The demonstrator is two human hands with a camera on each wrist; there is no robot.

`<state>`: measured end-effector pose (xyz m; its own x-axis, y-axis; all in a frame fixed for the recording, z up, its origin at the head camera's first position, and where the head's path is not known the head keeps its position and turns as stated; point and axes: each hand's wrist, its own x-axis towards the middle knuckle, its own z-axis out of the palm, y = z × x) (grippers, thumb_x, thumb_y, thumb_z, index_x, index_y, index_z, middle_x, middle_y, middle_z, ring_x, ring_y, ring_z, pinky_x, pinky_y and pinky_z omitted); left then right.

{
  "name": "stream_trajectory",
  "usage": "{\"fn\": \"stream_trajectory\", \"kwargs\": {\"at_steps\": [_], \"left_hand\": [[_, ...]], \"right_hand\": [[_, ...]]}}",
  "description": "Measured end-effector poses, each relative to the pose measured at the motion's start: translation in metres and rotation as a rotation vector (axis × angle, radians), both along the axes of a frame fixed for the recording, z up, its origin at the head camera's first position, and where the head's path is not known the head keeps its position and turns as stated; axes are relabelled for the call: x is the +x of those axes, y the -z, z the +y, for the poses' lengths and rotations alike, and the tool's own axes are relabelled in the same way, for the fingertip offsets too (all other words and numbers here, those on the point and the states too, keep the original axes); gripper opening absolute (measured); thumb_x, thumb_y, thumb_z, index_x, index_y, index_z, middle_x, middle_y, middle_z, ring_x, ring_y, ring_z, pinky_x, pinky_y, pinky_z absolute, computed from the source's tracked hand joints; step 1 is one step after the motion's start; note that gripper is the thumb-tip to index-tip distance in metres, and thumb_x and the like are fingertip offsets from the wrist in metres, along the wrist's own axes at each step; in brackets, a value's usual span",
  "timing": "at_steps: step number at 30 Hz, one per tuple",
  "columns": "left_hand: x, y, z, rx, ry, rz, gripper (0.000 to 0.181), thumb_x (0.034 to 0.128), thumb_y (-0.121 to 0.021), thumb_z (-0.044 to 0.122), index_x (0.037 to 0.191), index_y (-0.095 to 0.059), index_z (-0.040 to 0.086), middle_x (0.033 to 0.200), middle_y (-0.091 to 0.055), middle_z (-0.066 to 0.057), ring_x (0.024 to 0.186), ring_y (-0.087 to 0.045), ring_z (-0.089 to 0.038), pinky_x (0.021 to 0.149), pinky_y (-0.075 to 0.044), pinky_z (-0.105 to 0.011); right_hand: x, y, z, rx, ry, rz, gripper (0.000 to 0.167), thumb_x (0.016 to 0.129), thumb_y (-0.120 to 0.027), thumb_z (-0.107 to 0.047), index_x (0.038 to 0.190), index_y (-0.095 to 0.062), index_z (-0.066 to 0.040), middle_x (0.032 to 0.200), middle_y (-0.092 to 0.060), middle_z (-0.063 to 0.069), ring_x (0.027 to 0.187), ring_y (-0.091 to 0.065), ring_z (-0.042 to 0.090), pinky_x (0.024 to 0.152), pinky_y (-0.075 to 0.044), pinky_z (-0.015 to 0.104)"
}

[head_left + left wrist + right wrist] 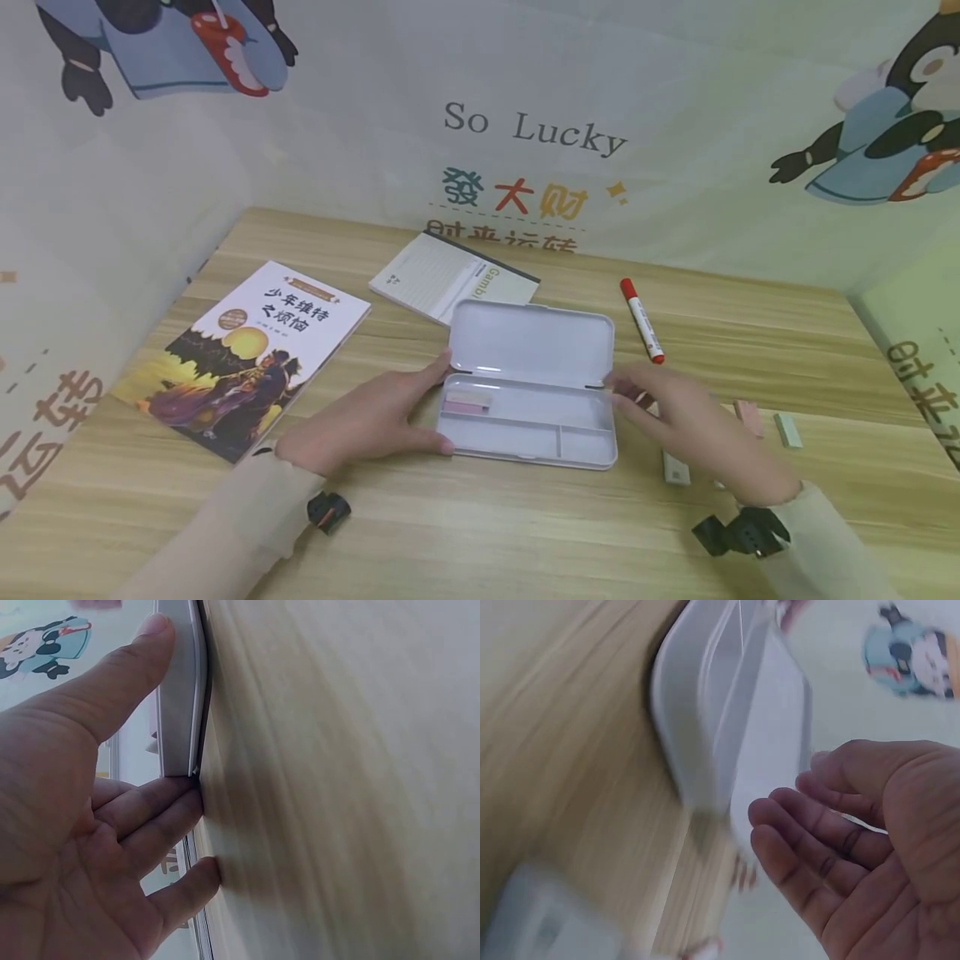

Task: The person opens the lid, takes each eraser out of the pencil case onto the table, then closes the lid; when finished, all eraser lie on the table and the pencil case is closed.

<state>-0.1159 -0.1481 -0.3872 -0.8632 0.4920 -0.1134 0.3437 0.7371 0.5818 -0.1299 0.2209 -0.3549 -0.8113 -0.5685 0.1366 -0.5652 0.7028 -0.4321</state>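
Observation:
A white pencil case (502, 437) lies unfolded on the table, its lid (532, 343) tilted up at the back. One small pink-and-white eraser (467, 403) sits in the left of its rear compartment. My left hand (375, 412) holds the case's left end, thumb at the near corner and fingers by the hinge side; the thumb (131, 675) lies against the wall in the left wrist view. My right hand (686, 425) hovers by the right end, fingers loosely bent. In the right wrist view, those fingers (799, 847) hold nothing; whether they touch the case is unclear.
Right of the case lie a pink eraser (747, 418), a green one (787, 430) and a whitish one (676, 470), partly behind my right hand. A red-capped marker (641, 321) lies behind them. A notebook (442, 279) lies behind the case, a book (255, 358) at left.

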Motion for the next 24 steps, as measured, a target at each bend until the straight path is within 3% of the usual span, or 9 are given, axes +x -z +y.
{"fn": "stream_trajectory", "kwargs": {"at_steps": [7,14,24], "left_hand": [[0.000,0.001,0.001,0.002,0.002,-0.010,0.113,0.0832,-0.087,0.045,0.166,-0.023,0.004,0.163,-0.045,-0.021,0.146,-0.052,-0.039,0.125,-0.041,-0.053],[0.000,-0.001,0.000,0.002,0.004,-0.006,0.112,0.0835,-0.086,0.045,0.166,-0.023,0.003,0.161,-0.047,-0.022,0.144,-0.054,-0.039,0.124,-0.042,-0.053],[0.000,-0.002,0.001,0.000,0.013,0.002,0.111,0.0842,-0.086,0.044,0.166,-0.023,0.003,0.161,-0.046,-0.022,0.144,-0.054,-0.038,0.124,-0.042,-0.053]], "right_hand": [[-0.016,-0.002,-0.051,0.043,-0.131,-0.092,0.020,0.101,-0.067,-0.010,0.119,-0.072,-0.004,0.109,-0.077,0.006,0.097,-0.072,0.015,0.084,-0.065,0.035],[-0.029,0.003,-0.088,0.028,-0.182,-0.205,0.027,0.103,-0.065,-0.018,0.128,-0.070,-0.007,0.119,-0.076,0.005,0.106,-0.071,0.014,0.095,-0.063,0.034],[-0.034,0.007,-0.124,0.066,-0.298,-0.204,0.028,0.102,-0.068,-0.016,0.126,-0.070,-0.002,0.115,-0.076,0.007,0.102,-0.068,0.013,0.098,-0.060,0.036]]}}
